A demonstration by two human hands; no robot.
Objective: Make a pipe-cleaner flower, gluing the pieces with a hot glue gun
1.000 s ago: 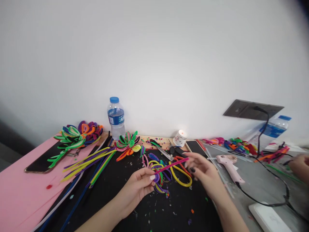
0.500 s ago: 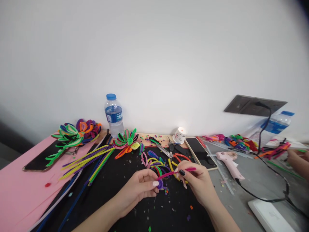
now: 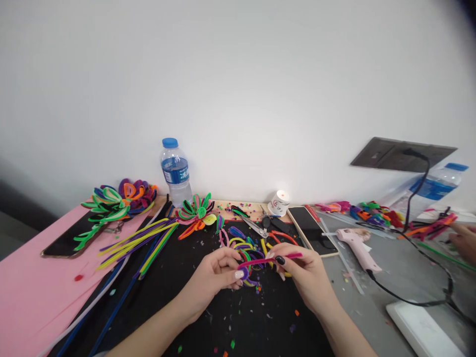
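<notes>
My left hand [image 3: 219, 277] pinches a small purple coil [image 3: 243, 273] between thumb and fingers, at the left end of a magenta pipe cleaner [image 3: 255, 262]. The magenta strip's other part is pinched by my right hand [image 3: 301, 270], its tip poking out past the fingers. Both hands are held above a black mat [image 3: 238, 327]. Behind them lies a pile of curled colourful pipe cleaner pieces [image 3: 240, 243], partly hidden by the fingers. Orange-handled scissors [image 3: 280, 237] rest just beyond my right hand.
Pipe cleaner flowers [image 3: 111, 203], long strips [image 3: 137, 243] and a water bottle [image 3: 176, 173] stand or lie left. Rightward are a phone [image 3: 312, 230], a pink glue gun [image 3: 359, 249] with its cable, and a white box [image 3: 420, 327]. Another person's hand [image 3: 464, 240] is at the right edge.
The view has shifted slightly. My hands keep their grips on the purple coil and magenta strip, which now lies a little flatter. The other person's hand sits nearer the right edge.
</notes>
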